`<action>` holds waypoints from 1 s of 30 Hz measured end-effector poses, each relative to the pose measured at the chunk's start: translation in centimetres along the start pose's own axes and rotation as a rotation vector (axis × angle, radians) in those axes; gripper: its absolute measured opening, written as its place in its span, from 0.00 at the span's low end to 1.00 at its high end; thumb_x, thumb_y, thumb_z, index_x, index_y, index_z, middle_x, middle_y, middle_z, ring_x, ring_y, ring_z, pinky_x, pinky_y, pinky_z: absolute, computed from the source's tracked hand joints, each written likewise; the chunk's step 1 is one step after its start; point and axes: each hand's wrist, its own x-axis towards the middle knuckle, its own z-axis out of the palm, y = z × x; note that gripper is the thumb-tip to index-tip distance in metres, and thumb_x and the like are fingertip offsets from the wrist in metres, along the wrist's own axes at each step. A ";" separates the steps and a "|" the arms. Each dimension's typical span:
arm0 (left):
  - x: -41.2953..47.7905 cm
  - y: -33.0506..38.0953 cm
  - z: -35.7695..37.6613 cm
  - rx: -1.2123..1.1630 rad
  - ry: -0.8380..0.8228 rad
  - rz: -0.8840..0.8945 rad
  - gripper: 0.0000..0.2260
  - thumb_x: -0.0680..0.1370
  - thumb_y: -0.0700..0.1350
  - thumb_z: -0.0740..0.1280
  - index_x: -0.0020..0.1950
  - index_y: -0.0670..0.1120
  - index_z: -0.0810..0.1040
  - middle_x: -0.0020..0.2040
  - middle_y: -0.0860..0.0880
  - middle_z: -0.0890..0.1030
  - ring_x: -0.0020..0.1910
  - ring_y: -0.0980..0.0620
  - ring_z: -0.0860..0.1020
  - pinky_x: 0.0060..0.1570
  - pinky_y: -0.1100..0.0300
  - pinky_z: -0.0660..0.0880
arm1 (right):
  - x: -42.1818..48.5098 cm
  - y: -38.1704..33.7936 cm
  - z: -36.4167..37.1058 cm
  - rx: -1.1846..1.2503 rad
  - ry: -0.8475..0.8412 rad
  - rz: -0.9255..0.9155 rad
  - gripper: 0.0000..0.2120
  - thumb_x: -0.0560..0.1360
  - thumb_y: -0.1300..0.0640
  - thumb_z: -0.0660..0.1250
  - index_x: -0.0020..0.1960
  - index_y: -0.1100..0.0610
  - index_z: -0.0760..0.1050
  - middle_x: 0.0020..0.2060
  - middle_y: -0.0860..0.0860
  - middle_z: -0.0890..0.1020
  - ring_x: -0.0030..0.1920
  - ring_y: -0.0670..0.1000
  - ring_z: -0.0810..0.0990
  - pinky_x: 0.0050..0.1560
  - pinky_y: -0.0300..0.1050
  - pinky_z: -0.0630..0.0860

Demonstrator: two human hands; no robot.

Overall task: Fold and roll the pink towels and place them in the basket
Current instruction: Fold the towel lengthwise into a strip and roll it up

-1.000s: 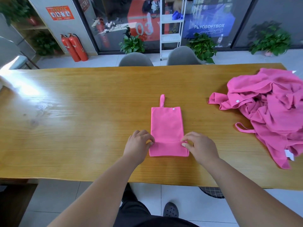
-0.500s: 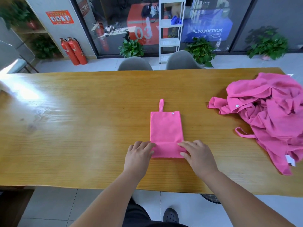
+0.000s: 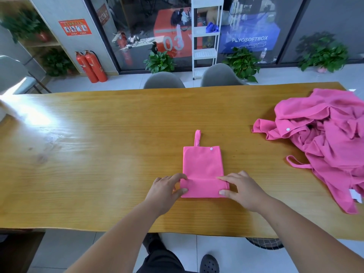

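You face a long wooden table, with glare on its left end. Two grey chairs stand at its far side. Beyond lie a pale tiled floor, potted plants, two red extinguishers, a white rack and dark glass walls.

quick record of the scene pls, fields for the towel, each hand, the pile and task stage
folded towel: narrow strip flat on the table, near end turned over once, loop at far end
left hand: pinches the turned end's left side
right hand: pinches its right side
towel pile: crumpled, at the table's right, apart from the strip
stage: roll barely begun
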 end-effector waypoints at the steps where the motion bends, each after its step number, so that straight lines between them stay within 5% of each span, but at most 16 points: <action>1: 0.3 0.0 -0.2 -0.029 -0.005 -0.026 0.14 0.84 0.62 0.62 0.70 0.65 0.71 0.59 0.62 0.79 0.58 0.58 0.76 0.66 0.51 0.69 | 0.2 -0.1 0.0 -0.015 0.043 -0.003 0.30 0.78 0.32 0.66 0.77 0.37 0.69 0.67 0.34 0.73 0.67 0.43 0.64 0.69 0.48 0.68; 5: 2.0 0.8 -0.4 -0.034 0.117 -0.082 0.15 0.84 0.60 0.64 0.70 0.61 0.77 0.70 0.61 0.74 0.69 0.54 0.69 0.68 0.49 0.70 | 0.7 -1.9 -0.4 -0.043 0.312 -0.026 0.20 0.79 0.41 0.70 0.71 0.35 0.76 0.65 0.31 0.73 0.63 0.42 0.67 0.65 0.45 0.70; 8: 2.2 1.7 0.0 0.047 0.238 -0.058 0.10 0.84 0.56 0.66 0.64 0.59 0.82 0.63 0.62 0.78 0.64 0.53 0.73 0.62 0.53 0.71 | 0.7 -2.8 0.4 -0.146 0.401 -0.064 0.13 0.81 0.42 0.68 0.65 0.39 0.81 0.59 0.32 0.79 0.56 0.42 0.70 0.59 0.49 0.76; 13: 0.5 1.5 1.0 0.109 0.202 -0.034 0.22 0.81 0.64 0.66 0.74 0.60 0.75 0.69 0.64 0.75 0.65 0.55 0.73 0.62 0.54 0.71 | -0.1 -1.6 0.3 -0.176 0.204 -0.035 0.31 0.76 0.34 0.70 0.78 0.35 0.67 0.72 0.29 0.69 0.63 0.41 0.68 0.63 0.42 0.72; 19: 1.0 0.7 -0.9 0.040 0.016 -0.064 0.22 0.83 0.60 0.67 0.77 0.63 0.70 0.71 0.64 0.74 0.66 0.54 0.74 0.68 0.50 0.70 | 0.7 -1.1 -0.6 0.085 0.098 0.021 0.22 0.80 0.43 0.71 0.72 0.33 0.73 0.70 0.31 0.73 0.66 0.47 0.71 0.67 0.50 0.73; 24: 1.0 -0.8 -1.7 -0.245 -0.211 -0.144 0.17 0.83 0.60 0.67 0.72 0.65 0.72 0.61 0.63 0.79 0.56 0.56 0.77 0.55 0.52 0.77 | 0.4 -0.7 -1.0 0.246 -0.083 0.120 0.20 0.79 0.40 0.72 0.70 0.34 0.77 0.69 0.38 0.76 0.68 0.45 0.73 0.65 0.46 0.72; 30: 0.9 1.2 -0.3 -0.120 0.185 -0.073 0.08 0.83 0.53 0.69 0.62 0.61 0.81 0.63 0.65 0.77 0.61 0.55 0.72 0.59 0.54 0.70 | 0.1 -2.7 0.2 0.003 0.324 0.003 0.07 0.80 0.45 0.71 0.57 0.37 0.83 0.55 0.31 0.79 0.55 0.43 0.74 0.51 0.42 0.73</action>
